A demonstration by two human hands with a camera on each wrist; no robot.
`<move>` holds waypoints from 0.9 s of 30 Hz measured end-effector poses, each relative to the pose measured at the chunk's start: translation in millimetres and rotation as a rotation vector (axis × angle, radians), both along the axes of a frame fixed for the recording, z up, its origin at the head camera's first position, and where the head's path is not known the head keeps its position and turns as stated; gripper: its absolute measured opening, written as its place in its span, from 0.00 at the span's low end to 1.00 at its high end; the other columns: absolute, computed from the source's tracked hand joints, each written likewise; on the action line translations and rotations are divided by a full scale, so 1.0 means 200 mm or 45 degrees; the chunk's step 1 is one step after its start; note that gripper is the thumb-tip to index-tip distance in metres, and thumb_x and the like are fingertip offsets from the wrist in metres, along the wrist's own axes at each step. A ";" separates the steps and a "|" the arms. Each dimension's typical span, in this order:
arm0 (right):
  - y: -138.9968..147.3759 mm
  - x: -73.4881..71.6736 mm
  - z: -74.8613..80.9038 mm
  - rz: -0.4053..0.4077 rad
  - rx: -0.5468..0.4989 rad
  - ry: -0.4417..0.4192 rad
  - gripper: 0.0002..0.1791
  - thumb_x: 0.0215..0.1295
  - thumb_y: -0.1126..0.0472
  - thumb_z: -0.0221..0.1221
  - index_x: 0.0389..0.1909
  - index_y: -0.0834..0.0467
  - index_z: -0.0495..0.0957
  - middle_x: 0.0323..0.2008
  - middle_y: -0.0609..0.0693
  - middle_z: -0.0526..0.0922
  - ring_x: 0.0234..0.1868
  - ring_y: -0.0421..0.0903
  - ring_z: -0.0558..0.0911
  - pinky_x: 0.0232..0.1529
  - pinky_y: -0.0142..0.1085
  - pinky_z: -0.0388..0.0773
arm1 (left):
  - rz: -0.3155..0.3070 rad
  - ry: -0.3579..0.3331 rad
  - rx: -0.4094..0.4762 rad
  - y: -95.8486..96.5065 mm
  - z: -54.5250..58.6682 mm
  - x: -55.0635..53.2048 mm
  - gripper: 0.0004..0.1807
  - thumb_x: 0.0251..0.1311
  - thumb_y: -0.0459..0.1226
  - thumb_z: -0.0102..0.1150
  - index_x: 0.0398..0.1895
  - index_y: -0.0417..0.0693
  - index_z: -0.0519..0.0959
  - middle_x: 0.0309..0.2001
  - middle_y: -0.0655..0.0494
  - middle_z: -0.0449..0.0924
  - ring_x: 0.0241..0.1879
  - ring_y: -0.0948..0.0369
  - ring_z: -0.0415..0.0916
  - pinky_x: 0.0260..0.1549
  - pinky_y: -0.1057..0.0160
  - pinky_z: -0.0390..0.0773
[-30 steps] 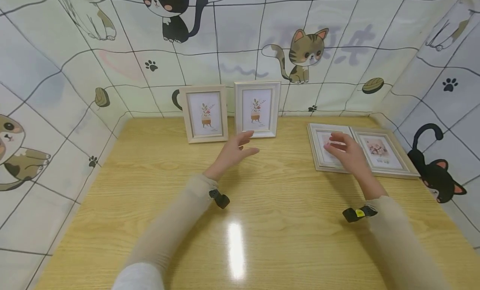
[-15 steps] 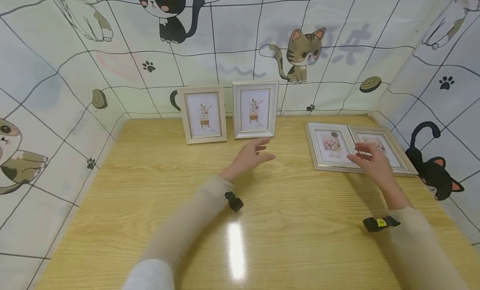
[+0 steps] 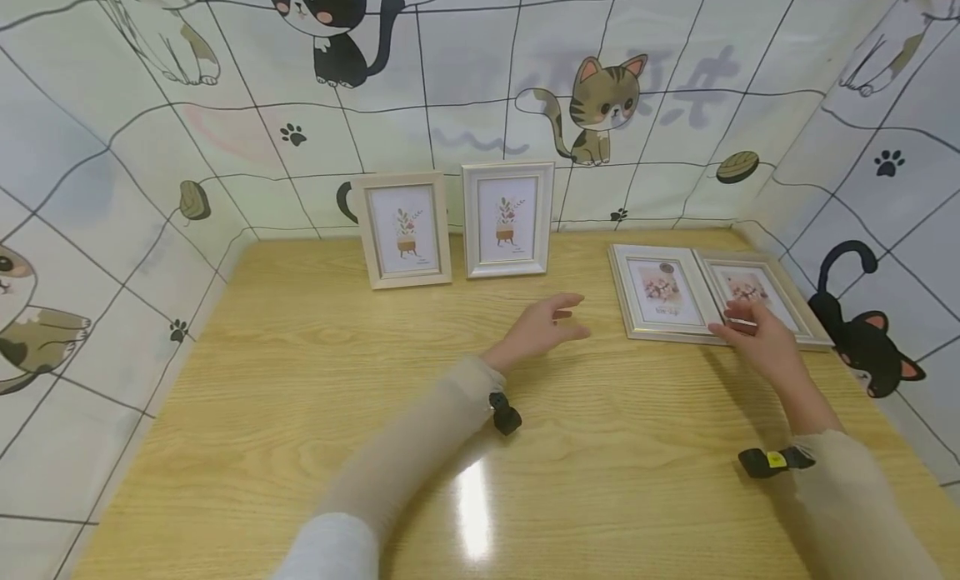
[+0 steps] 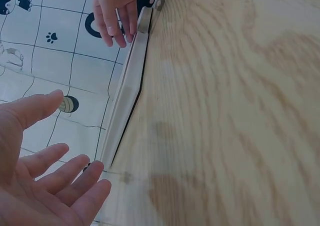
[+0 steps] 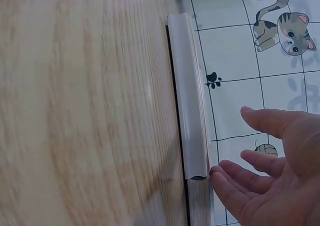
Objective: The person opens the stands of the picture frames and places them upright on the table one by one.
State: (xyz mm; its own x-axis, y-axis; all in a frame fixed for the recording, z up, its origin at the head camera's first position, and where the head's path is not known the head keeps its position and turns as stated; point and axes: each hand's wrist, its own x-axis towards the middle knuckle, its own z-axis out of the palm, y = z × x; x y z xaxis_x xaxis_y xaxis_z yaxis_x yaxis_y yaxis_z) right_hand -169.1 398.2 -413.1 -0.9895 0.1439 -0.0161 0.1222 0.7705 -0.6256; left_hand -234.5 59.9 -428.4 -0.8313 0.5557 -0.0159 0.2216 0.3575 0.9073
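My left hand (image 3: 536, 328) hangs over the middle of the table (image 3: 300, 380), its fingers spread and holding nothing; its bare palm (image 4: 45, 201) shows in the left wrist view. My right hand (image 3: 765, 342) hovers at the front of two picture frames lying face up on the right. The nearer-left one is a white picture frame (image 3: 678, 263) with a pink flower print; to its right lies a beige picture frame (image 3: 813, 326), partly hidden by the hand. In the right wrist view, the right hand's fingers (image 5: 230, 196) are apart from each other, and contact with the frames cannot be told.
At the back, a beige picture frame (image 3: 367, 230) and a white picture frame (image 3: 471, 222) stand upright side by side, each with a potted-plant print. Cat-patterned sheeting (image 3: 480, 72) encloses the table at the back and both sides.
My left hand has moved right, from before the standing frames towards the lying ones. The right hand has shifted right and nearer, uncovering the white frame's print. The frames stay in place.
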 end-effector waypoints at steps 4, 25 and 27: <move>0.00 0.02 0.00 0.030 0.041 -0.011 0.39 0.75 0.47 0.53 0.69 0.74 0.57 0.63 0.78 0.67 0.62 0.76 0.70 0.58 0.67 0.71 | -0.011 -0.007 -0.002 0.06 -0.01 0.01 0.35 0.63 0.44 0.66 0.72 0.50 0.67 0.72 0.55 0.69 0.68 0.53 0.72 0.63 0.62 0.77; -0.05 0.04 -0.01 -0.001 0.090 -0.023 0.34 0.73 0.53 0.57 0.66 0.75 0.61 0.60 0.77 0.70 0.59 0.73 0.74 0.55 0.63 0.75 | -0.067 -0.030 -0.151 0.25 -0.05 -0.01 0.28 0.65 0.44 0.63 0.67 0.47 0.74 0.64 0.51 0.78 0.63 0.58 0.76 0.57 0.70 0.77; -0.04 0.04 -0.01 0.006 0.102 -0.018 0.32 0.73 0.56 0.57 0.65 0.75 0.63 0.59 0.77 0.71 0.58 0.72 0.75 0.54 0.61 0.76 | -0.065 -0.037 -0.146 0.26 -0.06 -0.01 0.28 0.65 0.44 0.63 0.67 0.47 0.74 0.65 0.51 0.78 0.63 0.58 0.76 0.57 0.70 0.77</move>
State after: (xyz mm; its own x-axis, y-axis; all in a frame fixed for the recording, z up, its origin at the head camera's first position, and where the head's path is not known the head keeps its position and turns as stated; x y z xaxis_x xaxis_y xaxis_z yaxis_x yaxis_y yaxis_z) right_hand -161.9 390.4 -414.9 -0.9899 0.1405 -0.0185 0.1266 0.8185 -0.5603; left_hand -236.9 111.2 -440.1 -0.8004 0.5901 -0.1055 0.2161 0.4481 0.8675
